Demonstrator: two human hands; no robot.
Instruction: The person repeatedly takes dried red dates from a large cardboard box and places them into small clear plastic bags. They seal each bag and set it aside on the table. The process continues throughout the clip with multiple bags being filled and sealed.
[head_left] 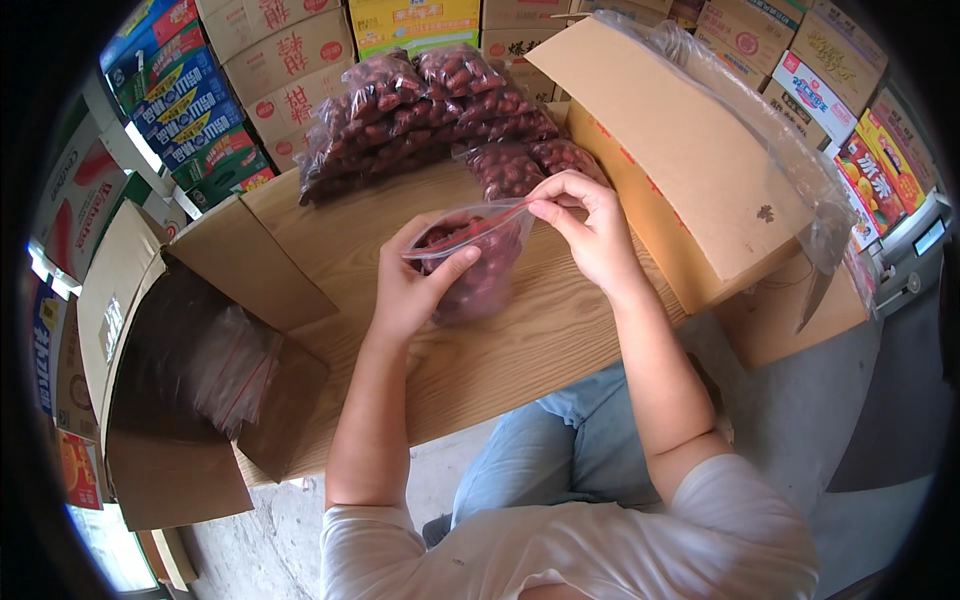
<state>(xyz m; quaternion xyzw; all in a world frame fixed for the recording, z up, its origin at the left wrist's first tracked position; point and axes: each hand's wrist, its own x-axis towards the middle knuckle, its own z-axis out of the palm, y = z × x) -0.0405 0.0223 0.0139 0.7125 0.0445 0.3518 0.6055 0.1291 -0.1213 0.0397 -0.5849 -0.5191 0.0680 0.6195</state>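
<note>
Zip bag (485, 275) of dark red fruit hung between our hands in the head view, over the middle of the table (400, 390); we could not tell whether its blurred base touched the wood. Our left hand (408, 282) gripped the left side of its mouth, thumb on the near film and fingers behind. Our right hand (588, 228) pinched the mouth's right end between thumb and forefinger, by the red strip (480, 234).

Filling looked done for this bag, we judged, while its closure seemed incomplete, since the mouth appeared parted toward the left. Beyond it, we saw a pile of filled bags (420, 110) along the table's far side, seemingly finished, though we could not check their seals. Flat bags (235, 375) with red strips lay in the left carton (175, 470), apparently unused, so more filling seemed to remain.

Wood-grain patterned the tabletop, and a large carton (680, 150) stood at its right end with clear plastic film (825, 215) over its far edge. Around us, stacked boxes (290, 60) in brown, blue, green and yellow walled the room, and below the table we saw pale grey floor (250, 540).
</note>
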